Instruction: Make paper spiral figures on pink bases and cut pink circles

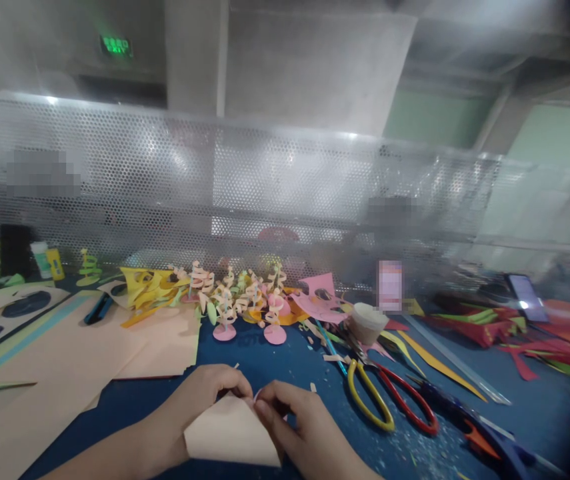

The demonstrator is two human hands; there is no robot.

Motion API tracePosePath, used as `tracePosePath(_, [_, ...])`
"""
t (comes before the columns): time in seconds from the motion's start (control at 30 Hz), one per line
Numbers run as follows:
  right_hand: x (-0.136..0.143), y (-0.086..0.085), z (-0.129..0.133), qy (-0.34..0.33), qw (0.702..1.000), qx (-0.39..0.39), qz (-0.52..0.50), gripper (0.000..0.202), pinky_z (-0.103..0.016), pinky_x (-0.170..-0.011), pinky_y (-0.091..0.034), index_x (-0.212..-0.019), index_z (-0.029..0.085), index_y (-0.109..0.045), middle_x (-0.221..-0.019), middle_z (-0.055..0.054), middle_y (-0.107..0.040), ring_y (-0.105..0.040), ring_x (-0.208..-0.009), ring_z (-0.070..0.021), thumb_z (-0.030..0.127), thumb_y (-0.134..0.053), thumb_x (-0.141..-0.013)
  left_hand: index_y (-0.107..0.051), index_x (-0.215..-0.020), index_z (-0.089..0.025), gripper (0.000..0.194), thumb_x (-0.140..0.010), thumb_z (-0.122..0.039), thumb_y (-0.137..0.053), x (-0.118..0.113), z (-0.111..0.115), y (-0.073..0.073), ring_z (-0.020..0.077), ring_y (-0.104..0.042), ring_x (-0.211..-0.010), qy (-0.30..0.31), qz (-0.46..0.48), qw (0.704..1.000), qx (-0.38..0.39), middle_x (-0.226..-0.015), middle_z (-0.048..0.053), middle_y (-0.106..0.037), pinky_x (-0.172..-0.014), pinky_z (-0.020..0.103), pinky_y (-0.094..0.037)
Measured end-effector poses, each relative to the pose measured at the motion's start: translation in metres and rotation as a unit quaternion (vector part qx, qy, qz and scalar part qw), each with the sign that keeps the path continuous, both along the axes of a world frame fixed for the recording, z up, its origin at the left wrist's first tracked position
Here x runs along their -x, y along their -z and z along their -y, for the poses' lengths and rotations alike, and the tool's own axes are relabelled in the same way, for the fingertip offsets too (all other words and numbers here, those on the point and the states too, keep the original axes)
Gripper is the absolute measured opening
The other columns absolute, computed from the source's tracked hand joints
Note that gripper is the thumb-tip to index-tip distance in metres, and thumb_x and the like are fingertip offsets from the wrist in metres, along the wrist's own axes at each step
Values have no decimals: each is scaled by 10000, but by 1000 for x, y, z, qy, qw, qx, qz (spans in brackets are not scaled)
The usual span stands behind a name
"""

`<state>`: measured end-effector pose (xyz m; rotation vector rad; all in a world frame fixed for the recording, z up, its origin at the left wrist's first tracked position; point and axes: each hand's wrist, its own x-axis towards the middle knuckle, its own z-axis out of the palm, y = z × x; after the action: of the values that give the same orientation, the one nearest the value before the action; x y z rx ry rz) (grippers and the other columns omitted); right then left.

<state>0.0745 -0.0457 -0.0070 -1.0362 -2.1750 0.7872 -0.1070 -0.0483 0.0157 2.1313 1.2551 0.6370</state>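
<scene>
- Blue worktop (275, 363) takes up pretty much the whole view, with a perforated metal screen (285, 193) closing it off at 12 o'clock.
- Big peach paper sheets (79, 347) are spread flat at 9 o'clock, probably raw stock kept within reach.
- Spiral paper trees (237, 300) on round bases stand in a cluster at 12 o'clock, set back from the hands.
- Scissors (389, 393) with one yellow and one red handle lie at 3 o'clock, blades pointing away.
- Folded peach paper piece (232, 433) sits at 6 o'clock, just above the worktop.
- Left hand (199, 400) and right hand (295, 420) both pinch its top edge, fingers curled shut, looks like to keep it steady.
</scene>
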Motion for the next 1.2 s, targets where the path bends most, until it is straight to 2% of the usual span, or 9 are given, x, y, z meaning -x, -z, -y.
tracePosePath(0.23, [0,3,-1,-6,1000,-13,-10,183,-190,-597,-400,-762,172,-594,-696,-5,-619,-559,-653,-125,204,-429,-834,-648,-715,-170,64,-672,-185,-604,-2,3,-5,137,-552,-662,12,16,999,-24,-702,-9,-634,-607,192,-373])
tracePosePath(0.53, [-2,2,1,10,998,-65,-11,147,-216,-648,-415,-783,183,-593,-756,-19,-628,-561,-712,-138,170,-450,-813,-650,-734,-183,101,-691,-186,-559,-3,5,-7,145,-560,-672,-5,-1,1000,-7,-708,-13,-640,-604,203,-377])
tracePosePath(0.63, [-2,0,1,13,998,-57,-17,131,-212,-636,-416,-789,196,-596,-757,-9,-627,-559,-705,-134,198,-468,-816,-636,-705,-171,67,-692,-187,-572,-3,5,-8,136,-541,-642,3,-4,999,-36,-683,-13,-619,-593,198,-375])
tracePosePath(0.8, [-3,-3,2,13,999,-44,-10,157,-200,-586,-404,-765,190,-596,-708,-2,-624,-556,-658,-128,249,-468,-834,-615,-721,-159,83,-751,-204,-552,-3,5,-6,136,-535,-625,35,-23,991,-126,-659,3,-593,-582,202,-371])
tracePosePath(0.97, [-3,-3,2,21,998,-66,-1,147,-202,-564,-395,-766,193,-585,-700,1,-610,-540,-637,-127,223,-458,-833,-590,-758,-170,86,-777,-144,-511,-3,7,-1,149,-538,-676,53,-48,981,-180,-712,19,-611,-614,215,-384])
tracePosePath(1.1, [-3,-2,2,23,996,-83,-6,129,-207,-590,-403,-763,198,-573,-716,1,-611,-544,-656,-129,193,-460,-825,-589,-835,-178,90,-772,-141,-537,-1,9,-1,157,-557,-756,51,-46,984,-166,-791,27,-619,-670,224,-406])
tracePosePath(1.2, [-4,-1,2,25,996,-90,-10,127,-215,-602,-412,-752,195,-558,-721,-4,-605,-549,-670,-134,189,-455,-825,-569,-932,-197,202,-759,-101,-524,-2,13,0,166,-550,-855,50,-47,986,-149,-899,29,-614,-750,238,-409])
